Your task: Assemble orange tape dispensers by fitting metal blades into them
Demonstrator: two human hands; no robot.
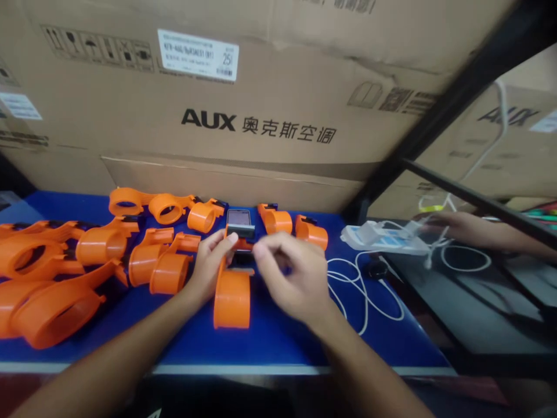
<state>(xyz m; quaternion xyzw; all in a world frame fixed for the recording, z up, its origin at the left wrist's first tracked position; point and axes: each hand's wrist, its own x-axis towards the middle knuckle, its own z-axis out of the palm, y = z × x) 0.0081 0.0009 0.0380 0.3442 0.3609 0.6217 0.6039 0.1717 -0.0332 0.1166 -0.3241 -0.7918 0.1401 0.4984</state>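
Gripping the orange tape dispenser (pixel 232 299) by its far end, your left hand (pixel 211 255) is holding it over the middle of the blue table (pixel 278 342). Your right hand (pixel 298 273) is hovering half-curled just right of it, blurred, and I cannot tell whether it is pinching anything. Similar dispensers (pixel 169 276) are lying mostly left, a white power strip (pixel 394 244) right.

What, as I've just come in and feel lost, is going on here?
A person's left hand holds an orange piece by its narrow end. The right hand is beside it, blurred; whether it touches is unclear. Other orange pieces sit on the blue table. To the right, another person's arm is near a white power strip.
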